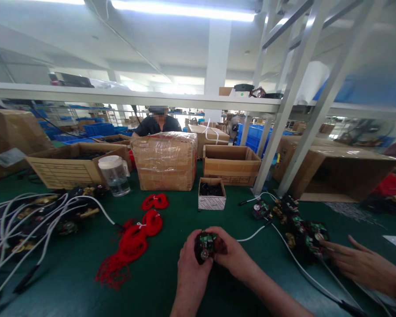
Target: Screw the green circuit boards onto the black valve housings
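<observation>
Both my hands meet low in the middle over the green table [171, 207]. My left hand [188, 266] and my right hand [233, 255] are closed around one small black module with a green circuit board [205, 246], held just above the table. A white cable [251, 235] runs from near my right hand toward a row of similar black modules [300, 229] on the right. Bundles of red cord [137, 235] lie to the left of my hands.
Another person's hand [359, 262] reaches in from the right toward the module row. A heap of modules with white cables [36, 220] lies at left. Behind stand a lidded clear jar [115, 175], a taped carton [165, 160], open cartons [231, 164], a small box of black parts [211, 193] and a seated person [157, 125].
</observation>
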Demonstrator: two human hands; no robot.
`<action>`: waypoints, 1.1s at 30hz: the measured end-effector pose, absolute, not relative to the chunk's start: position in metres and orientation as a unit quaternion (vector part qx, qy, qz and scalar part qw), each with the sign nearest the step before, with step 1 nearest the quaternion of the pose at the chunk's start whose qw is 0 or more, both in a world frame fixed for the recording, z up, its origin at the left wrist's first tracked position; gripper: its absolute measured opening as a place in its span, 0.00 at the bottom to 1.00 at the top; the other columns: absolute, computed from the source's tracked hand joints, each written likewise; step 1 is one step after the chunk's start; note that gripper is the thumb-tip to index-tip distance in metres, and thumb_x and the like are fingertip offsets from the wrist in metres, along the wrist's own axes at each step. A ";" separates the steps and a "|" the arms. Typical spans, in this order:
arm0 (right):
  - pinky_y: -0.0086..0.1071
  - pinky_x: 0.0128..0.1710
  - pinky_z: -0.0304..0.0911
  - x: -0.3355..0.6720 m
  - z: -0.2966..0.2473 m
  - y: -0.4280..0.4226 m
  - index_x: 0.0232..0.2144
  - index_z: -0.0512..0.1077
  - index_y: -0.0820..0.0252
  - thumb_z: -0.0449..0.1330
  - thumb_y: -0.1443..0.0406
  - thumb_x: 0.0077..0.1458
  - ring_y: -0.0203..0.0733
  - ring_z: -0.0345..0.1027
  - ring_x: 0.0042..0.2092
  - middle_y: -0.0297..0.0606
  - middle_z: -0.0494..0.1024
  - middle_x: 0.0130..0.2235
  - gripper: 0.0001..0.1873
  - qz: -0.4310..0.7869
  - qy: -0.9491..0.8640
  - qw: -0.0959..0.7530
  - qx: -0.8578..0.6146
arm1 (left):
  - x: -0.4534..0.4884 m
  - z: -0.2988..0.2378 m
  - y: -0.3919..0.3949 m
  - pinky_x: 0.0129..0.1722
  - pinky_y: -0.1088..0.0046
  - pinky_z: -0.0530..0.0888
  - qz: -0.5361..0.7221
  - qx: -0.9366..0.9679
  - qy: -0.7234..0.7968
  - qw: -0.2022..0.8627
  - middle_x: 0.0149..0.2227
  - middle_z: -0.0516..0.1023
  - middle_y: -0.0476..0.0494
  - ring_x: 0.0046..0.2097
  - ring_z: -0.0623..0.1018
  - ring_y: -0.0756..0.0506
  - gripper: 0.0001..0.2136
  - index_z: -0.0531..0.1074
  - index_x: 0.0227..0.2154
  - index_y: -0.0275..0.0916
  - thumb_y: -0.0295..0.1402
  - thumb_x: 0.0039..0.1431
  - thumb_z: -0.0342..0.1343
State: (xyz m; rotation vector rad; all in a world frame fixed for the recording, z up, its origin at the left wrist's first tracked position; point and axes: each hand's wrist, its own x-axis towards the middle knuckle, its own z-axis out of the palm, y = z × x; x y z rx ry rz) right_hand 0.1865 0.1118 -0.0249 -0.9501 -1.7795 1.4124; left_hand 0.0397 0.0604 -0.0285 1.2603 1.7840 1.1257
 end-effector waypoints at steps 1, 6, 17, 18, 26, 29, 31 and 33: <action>0.32 0.36 0.60 0.186 -0.026 0.111 0.53 0.69 0.53 0.57 0.73 0.39 0.42 0.66 0.37 0.30 0.70 0.35 0.35 0.534 -0.680 0.340 -0.370 | 0.039 -0.029 0.061 0.62 0.57 0.64 0.431 0.487 0.684 0.331 0.58 0.73 0.37 0.61 0.72 0.36 0.31 0.65 0.57 0.39 0.24 0.47 0.58; 0.34 0.39 0.62 0.188 -0.029 0.110 0.56 0.69 0.51 0.55 0.75 0.39 0.43 0.67 0.39 0.31 0.70 0.36 0.38 0.521 -0.689 0.327 -0.384 | 0.030 -0.030 0.061 0.64 0.57 0.64 0.422 0.492 0.664 0.373 0.60 0.72 0.39 0.63 0.70 0.37 0.36 0.62 0.61 0.41 0.23 0.45 0.59; 0.32 0.36 0.63 0.208 -0.004 0.141 0.51 0.71 0.55 0.57 0.70 0.51 0.38 0.67 0.34 0.30 0.72 0.34 0.23 0.532 -0.714 0.279 -0.359 | 0.014 -0.034 0.058 0.64 0.57 0.65 0.424 0.498 0.621 0.431 0.63 0.70 0.41 0.63 0.72 0.38 0.39 0.60 0.65 0.46 0.22 0.48 0.58; 0.32 0.36 0.64 0.206 -0.003 0.140 0.50 0.72 0.55 0.58 0.71 0.50 0.38 0.68 0.34 0.30 0.72 0.34 0.23 0.534 -0.718 0.265 -0.360 | 0.014 -0.035 0.058 0.64 0.57 0.65 0.428 0.500 0.618 0.430 0.63 0.70 0.40 0.63 0.71 0.38 0.38 0.60 0.65 0.45 0.24 0.49 0.58; 0.32 0.37 0.64 0.194 -0.014 0.118 0.55 0.67 0.53 0.60 0.74 0.46 0.40 0.69 0.36 0.29 0.71 0.34 0.32 0.530 -0.714 0.256 -0.379 | 0.023 -0.034 0.056 0.66 0.56 0.61 0.446 0.496 0.636 0.389 0.64 0.69 0.40 0.66 0.67 0.38 0.34 0.63 0.63 0.43 0.24 0.50 0.55; 0.31 0.36 0.63 0.194 -0.018 0.116 0.56 0.66 0.54 0.57 0.76 0.44 0.40 0.69 0.37 0.29 0.72 0.35 0.35 0.543 -0.710 0.269 -0.358 | 0.025 -0.032 0.057 0.65 0.56 0.63 0.439 0.494 0.644 0.385 0.63 0.69 0.39 0.65 0.68 0.38 0.33 0.63 0.63 0.42 0.24 0.50 0.55; 0.31 0.36 0.63 0.194 -0.019 0.115 0.58 0.64 0.53 0.56 0.77 0.42 0.40 0.70 0.38 0.30 0.73 0.38 0.38 0.563 -0.703 0.269 -0.341 | 0.026 -0.031 0.057 0.65 0.57 0.63 0.440 0.494 0.644 0.384 0.63 0.69 0.39 0.64 0.69 0.38 0.33 0.63 0.62 0.41 0.24 0.50 0.55; 0.31 0.38 0.65 0.193 -0.020 0.113 0.59 0.62 0.52 0.56 0.78 0.41 0.42 0.72 0.42 0.32 0.75 0.43 0.40 0.583 -0.692 0.277 -0.322 | 0.027 -0.032 0.058 0.65 0.58 0.63 0.447 0.496 0.643 0.375 0.62 0.71 0.39 0.63 0.70 0.38 0.32 0.64 0.61 0.40 0.24 0.49 0.56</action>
